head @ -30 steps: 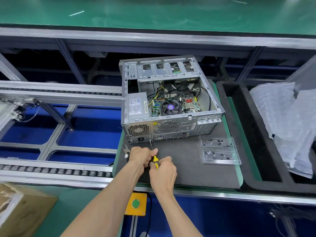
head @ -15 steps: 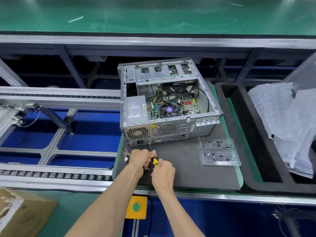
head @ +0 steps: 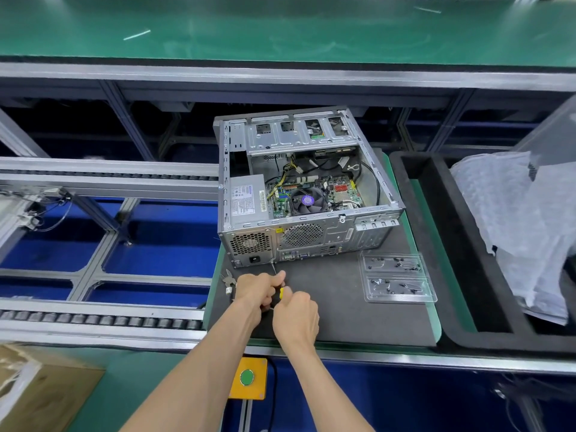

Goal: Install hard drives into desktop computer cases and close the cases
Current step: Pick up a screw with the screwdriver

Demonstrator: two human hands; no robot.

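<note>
Nearest the camera, the right hand (head: 296, 316) is curled round the back of a screwdriver (head: 281, 292), of which only a bit of yellow handle shows between the two hands. The left hand (head: 258, 289) is closed round the front of the handle, fingers pinching near where the thin shaft leaves it. The shaft runs up and away to the lower rear edge of the case (head: 307, 194), meeting it just below the power supply grille, where a screw seems to sit; the tip itself is too small to make out.

To do this step well, I would keep the shaft in line with the screw, let the left hand steady and guide the front, and turn with the right under firm forward pressure so the tip does not slip out and chew the head. The case rests loose on the dark mat (head: 343, 307), so a hard push could slide it away; press gently.

Just left of the hands lie pliers (head: 228, 280). To the right on the mat is a clear tray (head: 396, 280) with small dark screws in its compartments, near enough for the next one.

Further off, the case stands on the table with its side open and upward, board and fan exposed. No hard drive is clearly visible in the bays at the far end, and no side panel shows, so closing looks some way off.
</note>
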